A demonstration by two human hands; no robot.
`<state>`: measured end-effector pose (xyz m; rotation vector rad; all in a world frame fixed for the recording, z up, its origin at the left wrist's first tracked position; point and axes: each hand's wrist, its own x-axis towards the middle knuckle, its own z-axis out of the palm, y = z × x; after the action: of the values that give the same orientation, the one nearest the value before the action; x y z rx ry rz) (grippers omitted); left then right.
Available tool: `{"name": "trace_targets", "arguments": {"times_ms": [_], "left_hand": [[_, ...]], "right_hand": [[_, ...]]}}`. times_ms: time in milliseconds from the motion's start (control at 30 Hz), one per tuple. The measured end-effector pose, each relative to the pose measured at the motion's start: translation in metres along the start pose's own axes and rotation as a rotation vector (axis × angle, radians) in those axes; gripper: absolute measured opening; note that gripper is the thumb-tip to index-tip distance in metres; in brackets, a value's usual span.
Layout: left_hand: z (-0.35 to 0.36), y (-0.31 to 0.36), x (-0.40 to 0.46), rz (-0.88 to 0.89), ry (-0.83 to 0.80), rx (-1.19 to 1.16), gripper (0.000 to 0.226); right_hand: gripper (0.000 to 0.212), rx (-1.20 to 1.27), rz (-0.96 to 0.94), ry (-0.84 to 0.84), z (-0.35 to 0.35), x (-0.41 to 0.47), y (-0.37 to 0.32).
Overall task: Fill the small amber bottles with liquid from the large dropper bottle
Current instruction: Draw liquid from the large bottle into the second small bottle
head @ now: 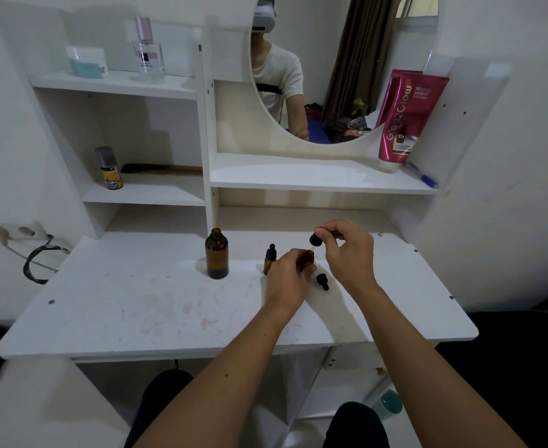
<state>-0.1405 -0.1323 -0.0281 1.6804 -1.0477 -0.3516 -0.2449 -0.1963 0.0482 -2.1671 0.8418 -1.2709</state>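
- Your left hand (285,276) is wrapped around a small amber glass bottle (308,258) standing on the white desk top (136,302). The fingers curl round its body, so only the open neck and shoulder poke out above them.
- Your right hand (347,250) sits just above and to the right of that neck, thumb and fingertips pinching a black rubber dropper bulb (315,239). The bulb hangs close over the open bottle, and I can't tell whether the tube below it reaches the mouth.
- A second small amber bottle with a black dropper cap (270,258) stands right behind your left knuckles, touching or nearly so.
- A loose black dropper cap (322,281) lies on its side on the desk between your two wrists, just right of the held bottle.
- The large amber glass bottle (216,253) stands upright with its mouth open, well to the left of your hands.
- Further back, a pink tube (405,118) leans on the mirror shelf.
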Motion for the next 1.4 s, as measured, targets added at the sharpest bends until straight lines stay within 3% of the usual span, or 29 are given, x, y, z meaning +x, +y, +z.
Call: {"name": "trace_targets", "arguments": {"times_ms": [467, 633, 833, 1000, 1100, 1267, 1400], "left_hand": [[-0.03, 0.003, -0.031, -0.06, -0.084, -0.052, 0.051], [-0.064, -0.007, -0.055, -0.061, -0.122, -0.091, 0.048], [-0.118, -0.019, -0.069, -0.101, -0.004, -0.104, 0.043], [-0.154, -0.034, -0.068, -0.118, 0.209, -0.071, 0.025], [-0.164, -0.037, -0.062, -0.146, 0.298, -0.073, 0.034], [-0.168, -0.043, -0.038, -0.191, 0.231, -0.063, 0.064], [-0.165, -0.049, -0.03, -0.198, 0.17, -0.089, 0.058]], "right_hand": [[0.012, -0.083, -0.03, -0.069, -0.007, -0.002, -0.006], [0.013, -0.065, -0.021, -0.025, -0.017, 0.002, -0.018], [0.015, -0.035, -0.154, 0.072, -0.017, 0.016, -0.057], [0.015, 0.187, -0.124, 0.036, 0.013, 0.022, -0.104], [0.014, 0.279, -0.112, -0.008, 0.039, 0.023, -0.124], [0.016, 0.32, -0.115, -0.052, 0.07, 0.022, -0.135], [0.015, 0.294, -0.131, -0.044, 0.08, 0.023, -0.134]]}}
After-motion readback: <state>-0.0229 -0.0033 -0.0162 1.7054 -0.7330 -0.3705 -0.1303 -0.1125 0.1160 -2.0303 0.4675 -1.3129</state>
